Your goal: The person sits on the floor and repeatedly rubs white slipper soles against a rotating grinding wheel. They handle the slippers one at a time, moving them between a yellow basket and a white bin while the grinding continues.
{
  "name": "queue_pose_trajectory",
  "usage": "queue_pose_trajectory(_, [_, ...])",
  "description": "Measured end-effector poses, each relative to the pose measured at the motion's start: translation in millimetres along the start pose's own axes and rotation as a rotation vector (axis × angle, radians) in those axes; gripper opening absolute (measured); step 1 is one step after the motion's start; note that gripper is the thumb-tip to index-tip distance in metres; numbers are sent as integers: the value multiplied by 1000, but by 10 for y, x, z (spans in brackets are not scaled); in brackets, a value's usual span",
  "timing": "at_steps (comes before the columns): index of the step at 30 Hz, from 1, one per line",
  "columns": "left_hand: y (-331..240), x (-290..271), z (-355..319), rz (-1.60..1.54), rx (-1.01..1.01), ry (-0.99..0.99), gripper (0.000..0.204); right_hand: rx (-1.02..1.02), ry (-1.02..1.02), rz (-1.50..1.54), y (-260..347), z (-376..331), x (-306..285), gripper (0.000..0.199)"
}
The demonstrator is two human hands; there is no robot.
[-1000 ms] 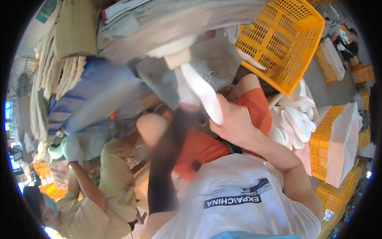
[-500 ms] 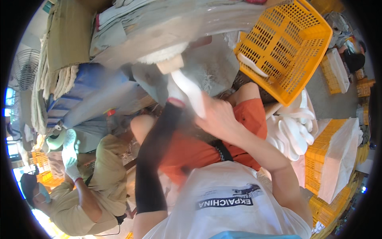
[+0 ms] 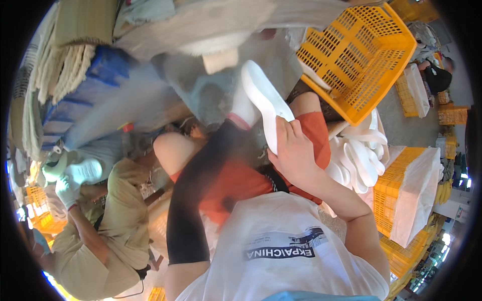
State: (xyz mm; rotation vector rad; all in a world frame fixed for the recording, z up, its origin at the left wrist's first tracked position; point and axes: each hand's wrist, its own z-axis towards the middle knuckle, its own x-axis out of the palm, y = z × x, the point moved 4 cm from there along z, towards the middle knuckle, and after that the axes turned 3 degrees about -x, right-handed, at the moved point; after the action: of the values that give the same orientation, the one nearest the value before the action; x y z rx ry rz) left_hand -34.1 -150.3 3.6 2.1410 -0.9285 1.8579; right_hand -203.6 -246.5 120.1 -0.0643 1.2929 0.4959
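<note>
My right hand (image 3: 297, 150) is closed round the heel end of a white shoe sole (image 3: 268, 103), with its fingers on the inner face. The sole stands tilted, toe pointing up and away from me. My left hand (image 3: 242, 105), in a white glove with a red cuff below a black sleeve, is behind the sole's left edge; its fingers are hidden. Beyond the toe, to the left, is a pale tan block (image 3: 221, 61) under a blurred, fluffy white rim (image 3: 213, 45). The toe is apart from the block.
A yellow plastic crate (image 3: 359, 60) tilts at upper right, with a white piece at its near edge. Several white soles (image 3: 359, 158) are heaped beside my right thigh. Lined yellow crates (image 3: 404, 193) stand further right. A co-worker (image 3: 93, 241) sits at left, holding a pale sole (image 3: 85, 171).
The sole has moved right and away from the tan block, and its inner face now shows more. Both my hands moved with it. The co-worker's sole has dropped from upright to lying sideways.
</note>
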Motion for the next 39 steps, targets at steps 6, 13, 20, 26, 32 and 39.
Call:
queue_pose_trajectory(6, [173,415,678,197,38,-7,45,-68,-57,-320,35,1155,-753,33])
queue_pose_trajectory(13, [-405,229,-65,249,44,-61,48,-92,52,202,310,775,-470,40])
queue_pose_trajectory(20, [-589,-85,-357,190,309,-105,52,57,144,395,308,550,-160,64])
queue_pose_trajectory(26, [-643,-378,-544,978,569,-247,52,481,-2,1086,-427,-584,177,69])
queue_pose_trajectory(32, [-1322,-292,-276,-153,326,314,59,720,-40,1784,-160,1223,774,62])
queue_pose_trajectory(39, [-573,-83,-633,189,261,-65,57,710,258,1561,-758,60,313,55])
